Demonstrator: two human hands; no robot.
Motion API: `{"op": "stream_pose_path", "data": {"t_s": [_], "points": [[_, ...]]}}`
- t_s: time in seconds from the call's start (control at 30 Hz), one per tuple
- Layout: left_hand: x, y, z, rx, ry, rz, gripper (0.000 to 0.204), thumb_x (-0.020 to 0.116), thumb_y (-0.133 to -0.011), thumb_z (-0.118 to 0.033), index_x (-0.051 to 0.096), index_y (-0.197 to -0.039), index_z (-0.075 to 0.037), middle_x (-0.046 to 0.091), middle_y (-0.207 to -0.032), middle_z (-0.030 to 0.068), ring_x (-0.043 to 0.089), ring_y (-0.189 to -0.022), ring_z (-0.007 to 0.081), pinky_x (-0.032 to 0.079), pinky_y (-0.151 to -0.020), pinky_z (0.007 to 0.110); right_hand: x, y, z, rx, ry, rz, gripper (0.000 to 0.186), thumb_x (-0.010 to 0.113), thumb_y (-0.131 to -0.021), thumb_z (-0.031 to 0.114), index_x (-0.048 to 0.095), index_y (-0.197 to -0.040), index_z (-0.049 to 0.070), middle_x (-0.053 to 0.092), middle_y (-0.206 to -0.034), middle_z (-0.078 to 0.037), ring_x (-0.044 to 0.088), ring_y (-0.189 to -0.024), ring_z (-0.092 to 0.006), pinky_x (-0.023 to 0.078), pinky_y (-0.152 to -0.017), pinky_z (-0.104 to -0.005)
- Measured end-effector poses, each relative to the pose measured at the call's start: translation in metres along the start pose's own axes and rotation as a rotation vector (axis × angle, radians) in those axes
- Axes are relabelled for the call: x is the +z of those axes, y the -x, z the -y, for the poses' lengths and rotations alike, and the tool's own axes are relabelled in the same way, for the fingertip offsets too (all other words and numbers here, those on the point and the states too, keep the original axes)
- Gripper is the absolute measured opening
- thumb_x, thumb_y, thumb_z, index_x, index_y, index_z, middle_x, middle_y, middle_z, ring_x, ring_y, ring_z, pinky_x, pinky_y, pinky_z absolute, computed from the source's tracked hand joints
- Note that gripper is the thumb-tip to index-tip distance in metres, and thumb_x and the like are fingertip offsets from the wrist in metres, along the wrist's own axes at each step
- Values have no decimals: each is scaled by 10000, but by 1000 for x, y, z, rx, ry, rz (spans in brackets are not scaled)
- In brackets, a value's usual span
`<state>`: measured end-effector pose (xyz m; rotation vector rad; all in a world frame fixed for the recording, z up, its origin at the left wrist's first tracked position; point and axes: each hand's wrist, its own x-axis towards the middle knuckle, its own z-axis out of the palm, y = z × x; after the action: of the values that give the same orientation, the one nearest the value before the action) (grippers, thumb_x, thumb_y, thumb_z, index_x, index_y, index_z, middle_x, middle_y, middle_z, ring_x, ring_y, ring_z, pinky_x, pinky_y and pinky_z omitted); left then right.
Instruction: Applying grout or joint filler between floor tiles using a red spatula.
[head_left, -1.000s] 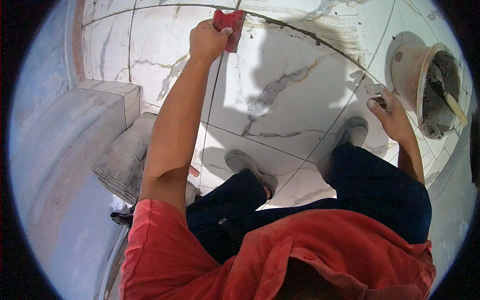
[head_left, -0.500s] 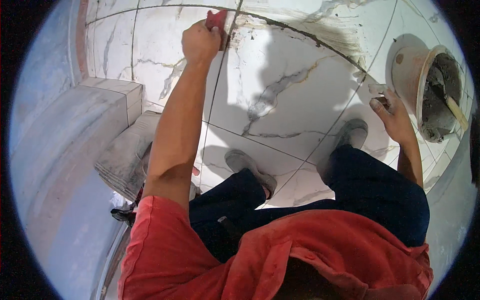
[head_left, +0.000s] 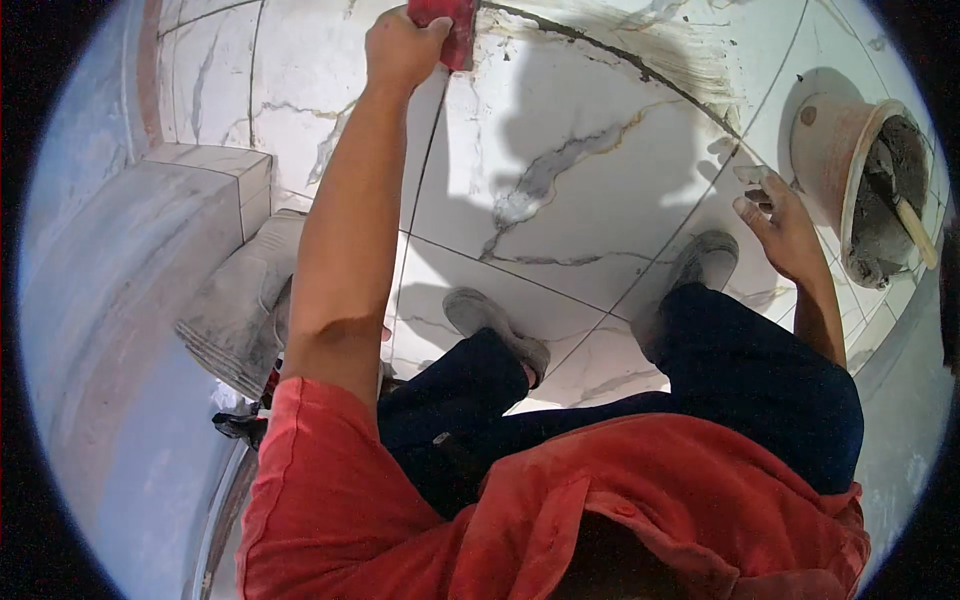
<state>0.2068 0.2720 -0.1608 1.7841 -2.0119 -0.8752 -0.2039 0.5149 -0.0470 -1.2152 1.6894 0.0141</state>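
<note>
My left hand (head_left: 400, 48) reaches to the top of the view, closed around a flat red scraper (head_left: 447, 32) set against a seam between white marbled floor tiles (head_left: 590, 170). Part of the scraper is cut off by the frame's upper edge. Grey smears and a dark joint line run across the tiles to its right. Out in front of my right knee, my right hand (head_left: 785, 228) hangs with loosely bent fingers, thumb apart, and nothing visible in it. Pale residue coats its fingertips.
To the right, a dirty bucket (head_left: 822, 150) holds grey mortar (head_left: 885, 215) and a trowel with a wooden handle (head_left: 915, 232). At left are a tiled ledge (head_left: 215, 165) and a crumpled dusty sack (head_left: 235, 310). My shoes (head_left: 495, 325) stand on the tiles.
The red scraper has turned and shows more of its flat face, while my left hand has shifted slightly upward in the view. My right hand has barely moved.
</note>
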Motion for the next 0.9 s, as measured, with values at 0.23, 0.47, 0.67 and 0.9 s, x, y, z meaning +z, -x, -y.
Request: {"op": "stream_pose_path", "data": {"t_s": [0.23,0.47,0.67,0.9], "points": [[-5,-19,1,79,-514,37,390,682,-800,-407,715,-931,-41,698,-899,208,672,-869,378,521,-786,447,3,3,-29,-41,-10,-90,447,641,-920,297,551,-1220,-22,603,-1171,-221,628,-1023,-324,489,-881,-402],[5,-9,-20,89,-355,118,322,689,-818,-357,715,-934,-58,704,-882,181,674,-862,363,520,-789,451,2,6,-22,-14,-51,-44,476,648,-915,326,551,-1247,0,611,-1178,-206,628,-1014,-319,491,-877,-396],[-16,2,-3,124,-679,-4,322,681,-842,-340,712,-947,-37,708,-879,184,684,-822,350,526,-768,427,1,1,-20,-13,-114,-42,393,623,-932,206,547,-1274,28,586,-1190,-192,614,-1045,-295,483,-911,-387],[-17,56,9,-15,-470,76,248,680,-836,-284,690,-918,-50,694,-850,185,663,-807,390,524,-734,453,6,-3,-17,-29,70,-21,392,615,-937,203,536,-1280,28,586,-1209,-183,614,-1043,-289,487,-910,-390]]}}
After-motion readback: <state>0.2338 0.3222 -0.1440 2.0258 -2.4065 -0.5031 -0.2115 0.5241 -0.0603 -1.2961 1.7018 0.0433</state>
